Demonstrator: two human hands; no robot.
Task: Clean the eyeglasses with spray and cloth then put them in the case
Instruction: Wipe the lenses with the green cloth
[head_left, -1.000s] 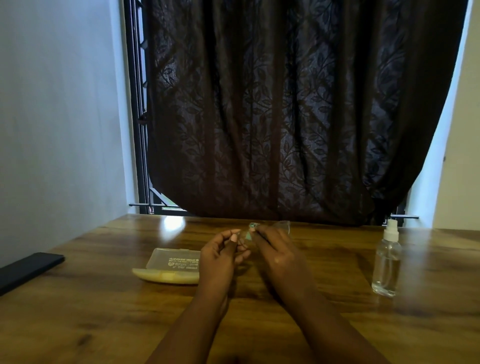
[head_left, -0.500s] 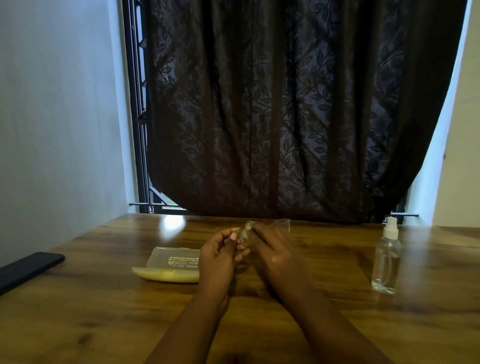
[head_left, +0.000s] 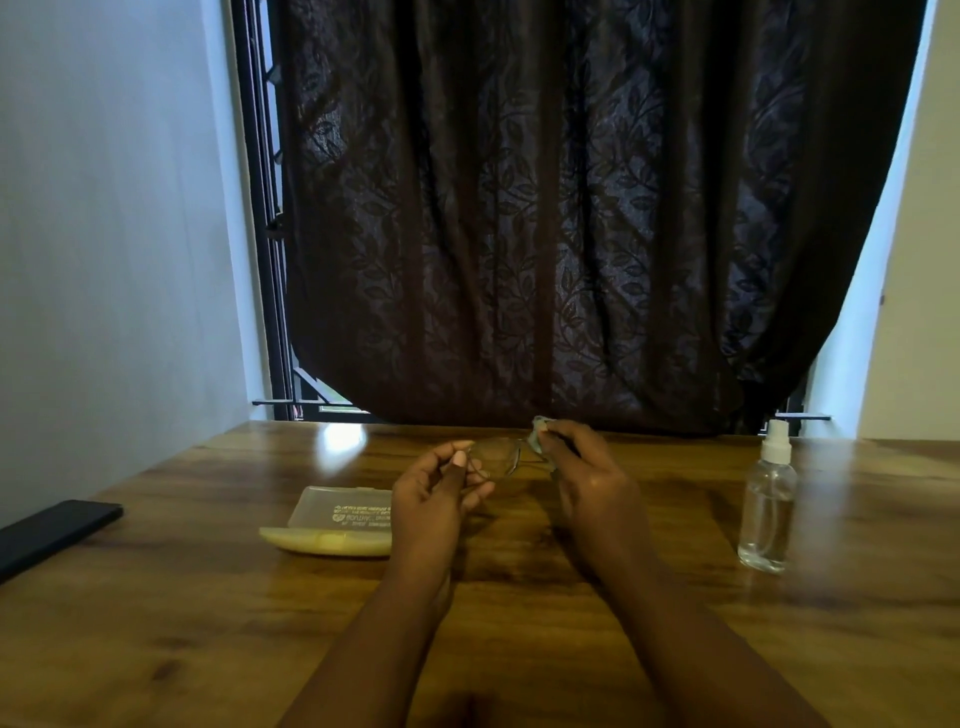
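Left hand (head_left: 431, 499) pinches eyeglasses (head_left: 498, 460); right hand (head_left: 587, 478) pinches cloth (head_left: 537, 441).

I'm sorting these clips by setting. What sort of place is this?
Probably a room in a home, not a workshop. A wooden table stands against a window hung with a dark leaf-patterned curtain, between plain walls. On the table are only small personal things: a spray bottle and a glasses case.
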